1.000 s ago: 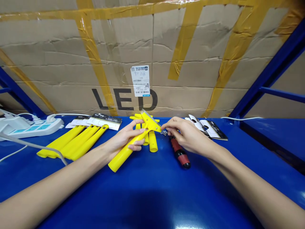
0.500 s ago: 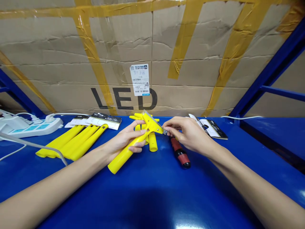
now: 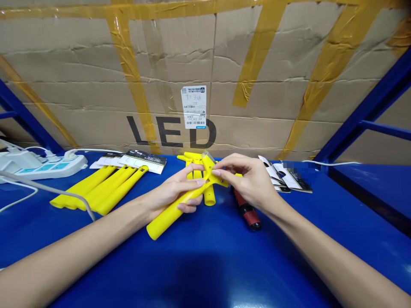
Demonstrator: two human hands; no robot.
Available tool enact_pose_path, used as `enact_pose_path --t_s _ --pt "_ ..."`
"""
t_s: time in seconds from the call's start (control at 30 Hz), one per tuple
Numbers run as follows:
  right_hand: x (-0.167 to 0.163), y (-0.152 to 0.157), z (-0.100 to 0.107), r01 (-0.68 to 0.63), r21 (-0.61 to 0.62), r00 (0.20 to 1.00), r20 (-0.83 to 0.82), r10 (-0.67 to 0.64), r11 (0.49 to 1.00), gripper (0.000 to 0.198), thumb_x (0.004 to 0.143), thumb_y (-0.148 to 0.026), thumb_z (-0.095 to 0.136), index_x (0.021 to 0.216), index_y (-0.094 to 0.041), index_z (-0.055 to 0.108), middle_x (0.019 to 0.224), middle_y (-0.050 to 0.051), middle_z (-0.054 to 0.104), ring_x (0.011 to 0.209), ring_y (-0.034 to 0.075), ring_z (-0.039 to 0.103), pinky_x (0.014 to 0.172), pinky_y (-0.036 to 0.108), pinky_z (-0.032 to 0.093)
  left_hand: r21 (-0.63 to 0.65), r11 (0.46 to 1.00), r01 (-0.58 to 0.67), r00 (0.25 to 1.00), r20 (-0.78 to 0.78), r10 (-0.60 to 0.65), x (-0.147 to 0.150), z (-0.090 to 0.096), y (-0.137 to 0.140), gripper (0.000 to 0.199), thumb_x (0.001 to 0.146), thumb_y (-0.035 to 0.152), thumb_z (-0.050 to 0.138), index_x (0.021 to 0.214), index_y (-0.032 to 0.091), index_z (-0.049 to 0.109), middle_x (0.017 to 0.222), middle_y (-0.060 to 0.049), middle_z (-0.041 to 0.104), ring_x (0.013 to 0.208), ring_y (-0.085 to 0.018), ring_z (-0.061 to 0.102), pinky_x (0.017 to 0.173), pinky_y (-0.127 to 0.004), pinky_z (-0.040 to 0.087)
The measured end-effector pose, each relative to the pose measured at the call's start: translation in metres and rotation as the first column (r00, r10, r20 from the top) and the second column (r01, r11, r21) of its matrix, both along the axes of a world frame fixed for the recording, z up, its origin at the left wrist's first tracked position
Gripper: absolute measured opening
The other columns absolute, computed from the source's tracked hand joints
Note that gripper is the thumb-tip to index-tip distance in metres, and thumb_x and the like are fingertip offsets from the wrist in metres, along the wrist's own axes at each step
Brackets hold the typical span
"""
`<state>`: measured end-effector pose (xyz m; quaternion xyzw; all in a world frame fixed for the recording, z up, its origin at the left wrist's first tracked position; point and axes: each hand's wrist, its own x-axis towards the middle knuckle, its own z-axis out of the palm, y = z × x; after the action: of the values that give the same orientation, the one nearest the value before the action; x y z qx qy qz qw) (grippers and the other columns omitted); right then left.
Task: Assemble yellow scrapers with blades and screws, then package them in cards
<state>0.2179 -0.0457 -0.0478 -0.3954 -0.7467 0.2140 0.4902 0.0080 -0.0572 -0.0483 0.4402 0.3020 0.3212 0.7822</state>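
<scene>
My left hand [image 3: 181, 190] is wrapped round a yellow scraper [image 3: 167, 216], its tubular handle slanting down to the left. The scraper's wide head, with a clear strip [image 3: 206, 155] along its upper end, tilts toward my right hand [image 3: 248, 177]. Thumb and forefinger of that hand are pinched together at the middle of the head. Whatever small piece lies between those fingertips is hidden. Just below my right hand, a red and black screwdriver-like tool [image 3: 249, 214] lies on the blue table, its front end covered.
More yellow scrapers [image 3: 209, 197] lie behind my hands. Several yellow handles with black and white cards [image 3: 96, 188] are at left, beside a white power strip [image 3: 54, 169]. Loose cards [image 3: 293, 179] lie at right. A taped cardboard box [image 3: 167, 68] stands behind the blue table [image 3: 154, 273].
My right fingertips have moved from the head's lower right corner, where small metallic bits showed, up and left onto its middle. The left hand keeps its grip. The whole view has shifted slightly.
</scene>
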Motion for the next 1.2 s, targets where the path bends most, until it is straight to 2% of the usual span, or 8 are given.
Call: enact_pose_path --t_s 0.2,0.33,0.5,0.67,0.87,1.1,1.17,1.2 --pt "-0.003 0.000 0.005 -0.015 -0.055 1.000 -0.014 0.014 0.998 0.007 0.081 -0.027 0.077 0.080 -0.020 0.077 0.080 0.002 0.071 0.068 0.015 0.055 0.064 0.031 0.042 0.018 0.999 0.028 0.999 -0.015 -0.028 -0.001 0.003 -0.001 0.040 0.090 0.021 0.070 0.121 0.027 0.046 0.068 0.004 0.053 0.044 -0.007 0.047 0.038 -0.012 0.027" --pt "0.004 0.007 0.005 -0.046 -0.139 0.996 -0.077 0.035 0.989 0.024 0.073 -0.037 0.083 0.082 -0.019 0.070 0.079 0.000 0.063 0.066 0.012 0.045 0.064 0.030 0.039 0.030 0.998 0.047 0.997 -0.058 -0.045 0.000 0.006 -0.003 0.036 0.091 0.021 0.067 0.117 0.027 0.043 0.064 0.006 0.051 0.042 -0.006 0.043 0.038 -0.012 0.027" --pt "0.011 0.010 0.003 -0.073 -0.220 0.990 -0.137 0.043 0.973 0.048 0.065 -0.041 0.089 0.098 -0.019 0.062 0.095 0.000 0.058 0.069 0.011 0.043 0.065 0.027 0.041 0.084 0.994 0.075 0.991 -0.119 -0.064 0.004 0.008 -0.006 0.032 0.094 0.022 0.064 0.115 0.028 0.042 0.056 0.008 0.048 0.038 -0.005 0.036 0.038 -0.013 0.028" --pt "0.012 0.007 0.005 -0.087 -0.249 0.990 -0.131 0.055 0.965 0.049 0.068 -0.040 0.087 0.108 -0.020 0.065 0.102 0.002 0.061 0.073 0.012 0.047 0.067 0.027 0.043 0.088 0.993 0.075 0.988 -0.143 -0.062 0.007 0.009 -0.008 0.032 0.092 0.028 0.068 0.114 0.027 0.045 0.055 0.008 0.049 0.038 -0.005 0.034 0.037 -0.012 0.026" --pt "0.013 0.006 0.004 0.031 -0.272 0.999 -0.026 -0.040 0.962 0.050 0.067 -0.046 0.087 0.106 -0.022 0.068 0.092 0.000 0.059 0.070 0.012 0.046 0.063 0.028 0.040 0.100 0.992 0.076 0.985 -0.165 -0.059 0.007 0.008 -0.008 0.028 0.095 0.025 0.064 0.111 0.028 0.042 0.056 0.008 0.049 0.038 -0.004 0.034 0.037 -0.011 0.028" --pt "0.012 0.005 0.004 -0.059 -0.394 0.970 -0.241 -0.041 0.917 0.064 0.063 -0.053 0.087 0.116 -0.024 0.065 0.093 0.000 0.058 0.067 0.012 0.047 0.060 0.028 0.041 0.040 0.999 -0.010 0.999 -0.053 0.012 0.008 0.003 -0.006 0.035 0.093 0.018 0.065 0.117 0.028 0.042 0.069 0.004 0.053 0.044 -0.006 0.045 0.037 -0.010 0.031" --pt "0.019 0.004 0.009 0.019 -0.385 0.971 -0.214 -0.110 0.923 0.057 0.071 -0.059 0.079 0.113 -0.024 0.063 0.087 -0.001 0.059 0.064 0.012 0.047 0.057 0.027 0.039 0.011 0.998 -0.055 0.998 -0.025 0.055 0.006 0.001 -0.004 0.036 0.091 0.017 0.066 0.116 0.028 0.043 0.074 0.003 0.055 0.046 -0.006 0.048 0.037 -0.010 0.030" --pt "0.025 0.003 0.011 0.108 -0.358 0.978 -0.128 -0.163 0.927 0.048 0.077 -0.061 0.073 0.104 -0.023 0.064 0.082 -0.001 0.059 0.062 0.012 0.047 0.056 0.028 0.037 0.001 0.997 -0.079 0.997 -0.010 0.079 0.004 0.000 -0.003 0.036 0.091 0.016 0.067 0.115 0.028 0.044 0.076 0.002 0.055 0.047 -0.006 0.049 0.037 -0.010 0.031"
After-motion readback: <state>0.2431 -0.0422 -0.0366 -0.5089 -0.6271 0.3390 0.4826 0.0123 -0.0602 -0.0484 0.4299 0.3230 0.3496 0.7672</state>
